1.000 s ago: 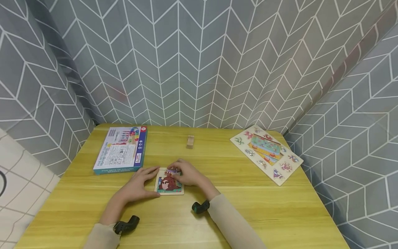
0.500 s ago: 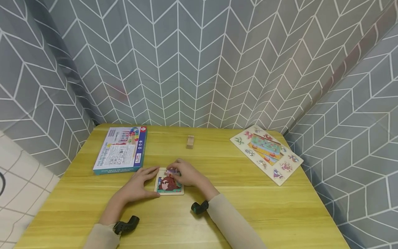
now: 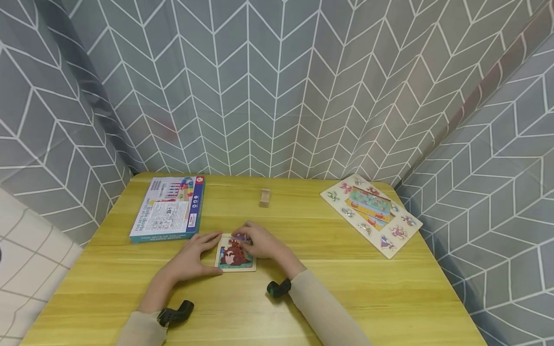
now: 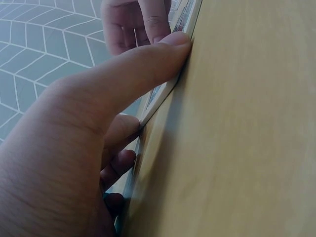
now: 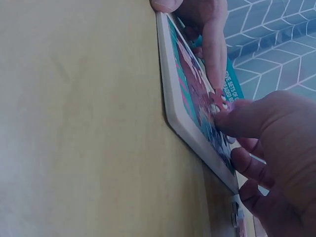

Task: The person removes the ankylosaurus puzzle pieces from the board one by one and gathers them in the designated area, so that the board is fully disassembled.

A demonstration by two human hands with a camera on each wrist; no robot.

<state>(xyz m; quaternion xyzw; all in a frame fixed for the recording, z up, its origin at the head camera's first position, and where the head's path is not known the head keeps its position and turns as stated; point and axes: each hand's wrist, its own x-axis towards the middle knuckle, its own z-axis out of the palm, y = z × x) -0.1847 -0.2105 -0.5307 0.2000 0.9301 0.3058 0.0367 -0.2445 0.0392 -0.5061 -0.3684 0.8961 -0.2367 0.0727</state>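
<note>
A small wooden jigsaw puzzle board [image 3: 235, 259] with a reddish-brown animal picture lies flat on the table. My left hand [image 3: 189, 260] holds it at the left side, thumb at the near corner and fingers at the far one. Over the board's upper right, my right hand [image 3: 263, 241] pinches a puzzle piece [image 5: 218, 100] with a red figure and eyes between thumb and fingers. In the right wrist view this piece is tilted up from the board; its lower part is hidden by the thumb. A left fingertip reaches close to the piece there.
A boxed bead set [image 3: 166, 206] stands at the back left. A small wooden block [image 3: 265, 197] lies behind the board. At the right, a peg puzzle board [image 3: 376, 242] carries several colourful cards [image 3: 370, 204]. A grey patterned curtain [image 3: 277, 96] hangs behind the table.
The right fingers shift very slightly over the puzzle board's upper part, and the piece there looks a little differently placed. The left hand keeps its place.
</note>
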